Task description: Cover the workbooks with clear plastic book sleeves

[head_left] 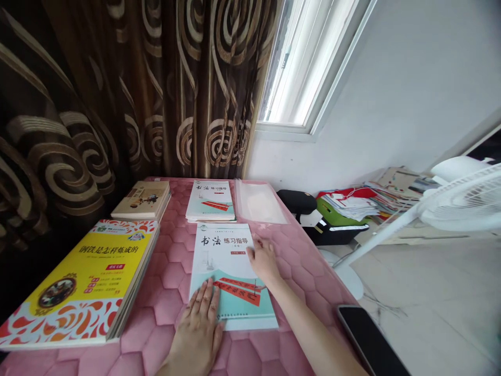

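Booklet (230, 261) on quilted cover (168, 292), flat beneath both hands; left palm (198, 318) spread over its lower corner, right hand (266, 261) loosely open at its right edge (neither grasping), presumably to steady and square it.

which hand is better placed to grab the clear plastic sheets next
Probably the right hand: it's nearer the plastic sheets, by the upper right of the calligraphy workbook; the left hand is lower left.
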`<control>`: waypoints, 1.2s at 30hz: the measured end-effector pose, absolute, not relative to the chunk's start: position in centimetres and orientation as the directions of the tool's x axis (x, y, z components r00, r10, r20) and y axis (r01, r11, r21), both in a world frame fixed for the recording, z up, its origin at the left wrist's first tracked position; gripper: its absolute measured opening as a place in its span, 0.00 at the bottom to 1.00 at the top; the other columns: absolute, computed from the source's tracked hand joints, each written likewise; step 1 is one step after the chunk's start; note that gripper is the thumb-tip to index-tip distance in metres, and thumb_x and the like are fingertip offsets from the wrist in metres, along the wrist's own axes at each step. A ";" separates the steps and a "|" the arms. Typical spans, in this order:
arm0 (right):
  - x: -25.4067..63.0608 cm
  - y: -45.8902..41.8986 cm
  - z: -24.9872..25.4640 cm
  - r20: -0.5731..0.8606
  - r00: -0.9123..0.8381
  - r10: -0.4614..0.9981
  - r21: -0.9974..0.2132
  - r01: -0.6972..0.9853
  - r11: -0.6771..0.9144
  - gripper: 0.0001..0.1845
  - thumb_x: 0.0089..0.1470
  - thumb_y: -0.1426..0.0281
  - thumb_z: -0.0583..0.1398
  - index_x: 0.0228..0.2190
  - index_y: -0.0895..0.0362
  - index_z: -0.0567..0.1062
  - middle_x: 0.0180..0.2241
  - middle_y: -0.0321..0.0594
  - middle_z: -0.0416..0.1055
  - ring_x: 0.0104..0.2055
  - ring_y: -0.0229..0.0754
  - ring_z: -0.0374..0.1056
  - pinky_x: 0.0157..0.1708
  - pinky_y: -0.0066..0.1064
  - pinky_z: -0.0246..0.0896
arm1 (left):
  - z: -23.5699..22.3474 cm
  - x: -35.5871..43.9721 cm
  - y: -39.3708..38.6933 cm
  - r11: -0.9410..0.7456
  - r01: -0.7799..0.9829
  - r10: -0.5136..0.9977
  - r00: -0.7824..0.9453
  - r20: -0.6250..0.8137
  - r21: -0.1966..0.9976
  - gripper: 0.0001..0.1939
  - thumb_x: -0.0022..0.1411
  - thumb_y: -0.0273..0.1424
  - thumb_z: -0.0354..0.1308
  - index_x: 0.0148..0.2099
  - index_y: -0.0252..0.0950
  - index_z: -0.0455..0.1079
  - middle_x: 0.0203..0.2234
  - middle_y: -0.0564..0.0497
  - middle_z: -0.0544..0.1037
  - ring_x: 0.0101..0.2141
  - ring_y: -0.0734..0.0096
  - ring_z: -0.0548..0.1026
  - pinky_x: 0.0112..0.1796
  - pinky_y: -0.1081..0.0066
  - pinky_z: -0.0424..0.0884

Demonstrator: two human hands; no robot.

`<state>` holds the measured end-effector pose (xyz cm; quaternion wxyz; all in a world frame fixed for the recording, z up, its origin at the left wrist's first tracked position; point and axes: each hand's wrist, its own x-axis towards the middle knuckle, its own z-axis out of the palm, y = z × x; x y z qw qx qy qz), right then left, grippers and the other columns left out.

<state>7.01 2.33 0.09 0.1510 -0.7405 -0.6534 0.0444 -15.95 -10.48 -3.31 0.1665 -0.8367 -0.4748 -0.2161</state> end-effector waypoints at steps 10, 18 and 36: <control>8.1 2.9 0.4 0.106 0.217 0.970 -0.642 0.760 -0.100 0.17 0.55 0.75 0.55 0.46 0.57 0.73 0.38 0.40 0.77 0.42 0.42 0.73 0.42 0.31 0.66 | -3.1 -15.8 -10.6 -0.481 0.877 0.809 0.441 0.388 0.007 0.43 0.62 0.51 0.51 0.71 0.38 0.41 0.66 0.42 0.56 0.62 0.54 0.61 0.55 0.58 0.63; 7.7 1.1 0.9 0.189 0.154 0.970 -0.599 0.801 -0.011 0.14 0.54 0.76 0.56 0.41 0.58 0.77 0.46 0.47 0.71 0.50 0.47 0.66 0.51 0.36 0.60 | -1.8 -15.7 -10.2 -0.493 0.869 0.828 0.460 0.322 0.027 0.40 0.63 0.52 0.48 0.68 0.33 0.52 0.65 0.38 0.57 0.62 0.53 0.60 0.57 0.56 0.62; 6.6 -11.1 0.4 0.304 -0.432 0.849 -0.523 0.669 0.528 0.12 0.48 0.71 0.67 0.38 0.50 0.77 0.44 0.41 0.69 0.47 0.47 0.66 0.49 0.43 0.62 | -0.2 -24.5 -10.8 -0.626 0.779 0.757 0.616 0.218 -0.025 0.34 0.67 0.45 0.48 0.70 0.47 0.41 0.65 0.52 0.58 0.66 0.60 0.51 0.63 0.54 0.49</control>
